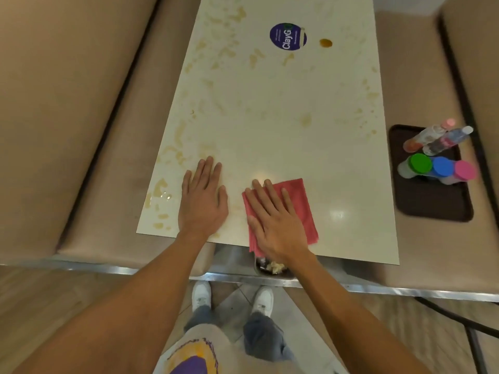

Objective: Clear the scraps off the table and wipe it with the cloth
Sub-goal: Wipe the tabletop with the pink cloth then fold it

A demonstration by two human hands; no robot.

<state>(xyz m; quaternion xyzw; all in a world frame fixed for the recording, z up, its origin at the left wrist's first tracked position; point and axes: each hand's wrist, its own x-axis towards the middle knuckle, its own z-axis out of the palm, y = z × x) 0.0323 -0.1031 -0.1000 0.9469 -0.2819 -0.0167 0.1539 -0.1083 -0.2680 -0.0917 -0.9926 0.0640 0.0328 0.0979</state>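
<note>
Head view: right hand [272, 225] lies flat, fingers spread, on the cloth [297, 195]; left hand [204, 201] flat beside it; stains [306, 120] lie ahead, up the table [270, 141]

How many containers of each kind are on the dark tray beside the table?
Bottles: 2
Jars: 3
Total: 5

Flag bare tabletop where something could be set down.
Crowded: near edge, left hand flat on the table, right hand flat on the cloth. Bare: the stained middle, from those hands up to the purple sticker; also the near-right corner, right of the cloth.
</note>
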